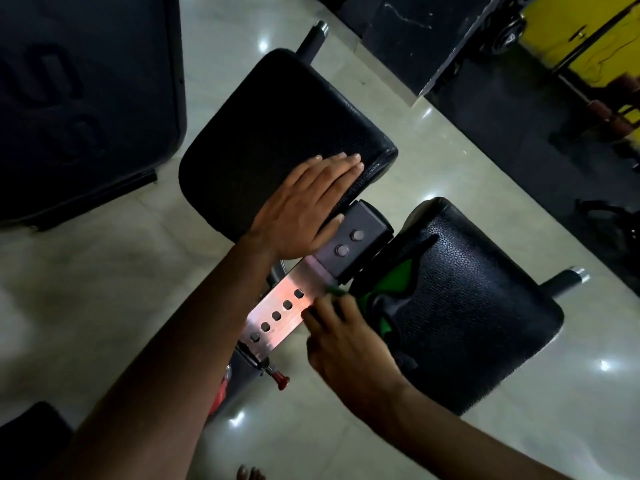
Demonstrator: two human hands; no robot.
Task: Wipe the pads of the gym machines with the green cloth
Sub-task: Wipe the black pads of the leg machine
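Observation:
Two black padded cushions sit side by side on one machine. My left hand (304, 206) lies flat with straight fingers on the near edge of the left pad (273, 126). My right hand (346, 337) holds the green cloth (401, 275) against the inner edge of the right pad (474, 306). Only parts of the cloth show, in the pad's torn inner corner and at my fingertips.
A shiny metal adjustment bar (277, 313) with several holes runs between the pads, under a black bracket (356, 240) with two bolts. A red-tipped pin (280, 377) sticks out below. A large black panel (86, 98) stands at left, yellow equipment (588, 39) at far right. The floor is glossy tile.

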